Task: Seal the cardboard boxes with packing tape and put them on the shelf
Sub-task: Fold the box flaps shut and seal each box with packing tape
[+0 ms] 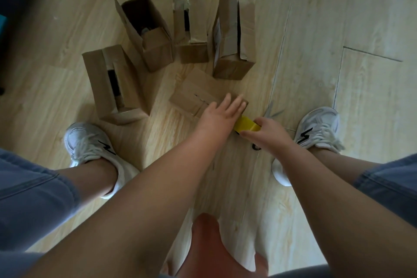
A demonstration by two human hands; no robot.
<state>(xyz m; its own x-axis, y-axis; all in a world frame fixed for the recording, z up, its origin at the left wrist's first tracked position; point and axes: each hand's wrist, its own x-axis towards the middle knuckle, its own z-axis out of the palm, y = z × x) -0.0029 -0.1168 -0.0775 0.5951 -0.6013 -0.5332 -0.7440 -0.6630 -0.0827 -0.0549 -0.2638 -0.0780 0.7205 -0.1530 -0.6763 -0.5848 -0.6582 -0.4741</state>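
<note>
- Two hands low over the floor. The left hand (pixel 222 110) lies flat, fingers straight, pressing on the top of the nearest box (pixel 198 97). The right hand (pixel 268 133) is curled round the packing tape (pixel 246 124), just beside that box's near corner.
- Packing tape: yellow, smooth, blocky body. Cannot tell whether it is a bare roll or a dispenser. A small dark part shows under the right wrist.
- Nearest box: plain brown cardboard, matte, flaps down and flat, with a thin slit line on top. No tape strip is discernible on it. Judgement: sealing of this one is under way or about to start.
- Left box (pixel 115 86): tall, flaps nearly closed with a dark gap between them; unsealed.
- Back-left box (pixel 146 29): top wide open, dark inside, one flap folded inward.
- Back-middle box (pixel 191 29): flaps loose; a glossy patch at the far end, possibly old clear tape.
- Back-right box (pixel 233 36): flaps loosely together, pale label on one side.
- Progress estimate: early. Four boxes are visibly unsealed, none is shelved, and no shelf is in view.
- Floor (pixel 338 18): pale wood-grain planks with thin dark seams. White laced shoes (pixel 90 142) flank the work area.
</note>
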